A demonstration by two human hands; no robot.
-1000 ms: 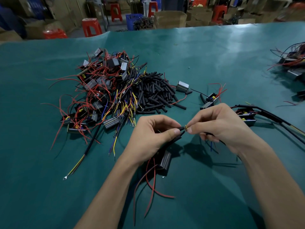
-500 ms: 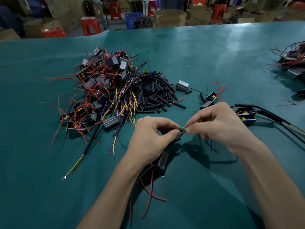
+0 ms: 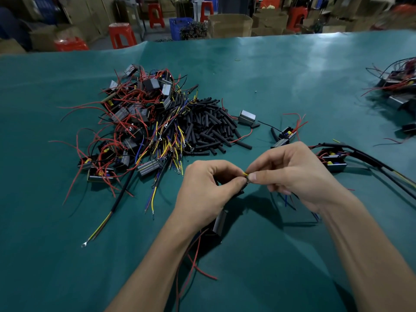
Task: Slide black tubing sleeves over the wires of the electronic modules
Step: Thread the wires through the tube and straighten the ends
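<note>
My left hand (image 3: 207, 188) pinches a short black tubing sleeve (image 3: 242, 190) between thumb and forefinger. My right hand (image 3: 292, 172) pinches the thin wires (image 3: 245, 174) at the sleeve's mouth; a yellow tip shows between the fingertips. The grey module (image 3: 219, 222) they belong to hangs below my left wrist, with red leads (image 3: 198, 260) trailing on the mat. A heap of loose black sleeves (image 3: 209, 129) lies beyond my hands. Left of it sits a tangle of modules with red, yellow and blue wires (image 3: 135, 129).
A green mat (image 3: 281, 86) covers the table. Sleeved modules (image 3: 333, 161) with long black tubes lie to the right, one lone module (image 3: 246, 117) beside the sleeve heap, more modules (image 3: 400, 86) at the far right edge. Red stools (image 3: 122, 34) and cardboard boxes stand beyond the table.
Both hands have risen slightly and the module has lifted off the mat and turned on edge. The red leads dragged toward me. My fingertips stay together at the sleeve's mouth.
</note>
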